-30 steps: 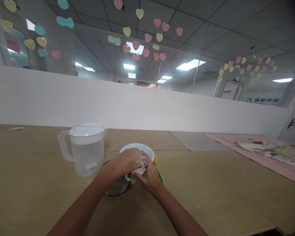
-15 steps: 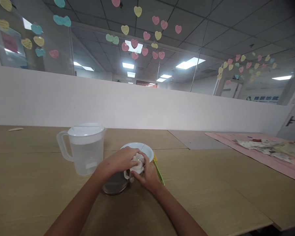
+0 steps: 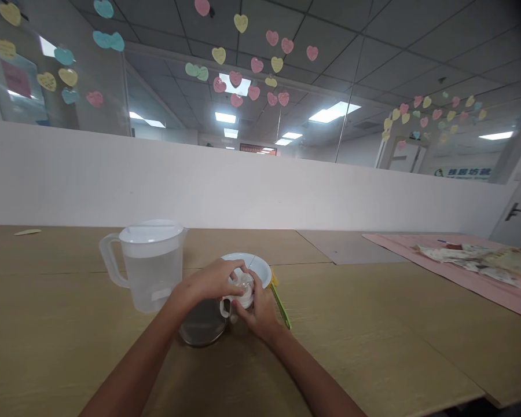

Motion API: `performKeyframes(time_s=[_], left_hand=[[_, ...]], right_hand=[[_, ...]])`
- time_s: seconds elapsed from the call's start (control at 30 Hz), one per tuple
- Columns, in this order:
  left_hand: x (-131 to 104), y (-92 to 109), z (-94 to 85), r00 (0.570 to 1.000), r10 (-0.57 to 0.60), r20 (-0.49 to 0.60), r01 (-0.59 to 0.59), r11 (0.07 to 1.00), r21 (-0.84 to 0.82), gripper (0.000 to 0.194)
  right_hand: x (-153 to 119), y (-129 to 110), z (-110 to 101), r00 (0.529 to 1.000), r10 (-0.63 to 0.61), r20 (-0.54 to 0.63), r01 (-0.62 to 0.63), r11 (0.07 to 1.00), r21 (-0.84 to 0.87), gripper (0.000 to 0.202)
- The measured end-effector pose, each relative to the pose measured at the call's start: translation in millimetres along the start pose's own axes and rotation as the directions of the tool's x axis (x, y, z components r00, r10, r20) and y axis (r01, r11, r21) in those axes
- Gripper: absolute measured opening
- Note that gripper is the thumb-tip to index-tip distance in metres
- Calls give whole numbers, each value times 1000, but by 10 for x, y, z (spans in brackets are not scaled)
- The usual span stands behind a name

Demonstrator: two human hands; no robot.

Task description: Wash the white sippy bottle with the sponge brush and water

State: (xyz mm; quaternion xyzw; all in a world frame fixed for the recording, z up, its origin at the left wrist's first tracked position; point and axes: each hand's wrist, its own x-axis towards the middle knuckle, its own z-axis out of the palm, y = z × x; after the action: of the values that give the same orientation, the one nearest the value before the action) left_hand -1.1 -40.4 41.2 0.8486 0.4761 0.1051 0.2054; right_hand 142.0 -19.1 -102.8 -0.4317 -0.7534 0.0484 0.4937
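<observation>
Both hands are together over the table. They are around a small baby bottle (image 3: 245, 299) with a clear domed top, a white collar and a white side handle; its lower part is mostly hidden. My left hand (image 3: 220, 280) grips it from the left, with fingers over the top. My right hand (image 3: 261, 307) wraps the right side, thumb toward me. Just behind them is a white bowl (image 3: 261, 267), partly covered by the fingers. Under my left wrist lies a dark grey round lid or plate (image 3: 202, 325). A green handle (image 3: 283, 310) with a yellow end lies right of my right hand.
A translucent lidded pitcher (image 3: 154, 272) stands left of my left arm. On the far right, a pink cloth (image 3: 399, 246) bears crumpled fabric (image 3: 473, 260). A pale flat piece (image 3: 27, 232) lies at the back left. A white wall (image 3: 243, 194) borders the table.
My left fingers have shifted slightly on the top of the bottle, and more of its clear dome shows. Both hands keep their hold in nearly the same place.
</observation>
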Motion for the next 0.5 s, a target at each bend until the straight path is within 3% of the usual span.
performKeyframes(time_s=[0.17,0.33,0.5], left_hand=[[66,-77,-5,999,5,45,-2,997,-78,43],[85,-96,-2,998,-18,54,24,992,-121,44],[82,-91,1,997,-27,71,38,986,-162,45]], right_hand=[[9,-19,-1,1000,0,-16,0,1000,18,66],[11,-37,35,998,19,-54,-20,1000,-14,40],[3,-66,115,989,46,-141,-54,997,-56,33]])
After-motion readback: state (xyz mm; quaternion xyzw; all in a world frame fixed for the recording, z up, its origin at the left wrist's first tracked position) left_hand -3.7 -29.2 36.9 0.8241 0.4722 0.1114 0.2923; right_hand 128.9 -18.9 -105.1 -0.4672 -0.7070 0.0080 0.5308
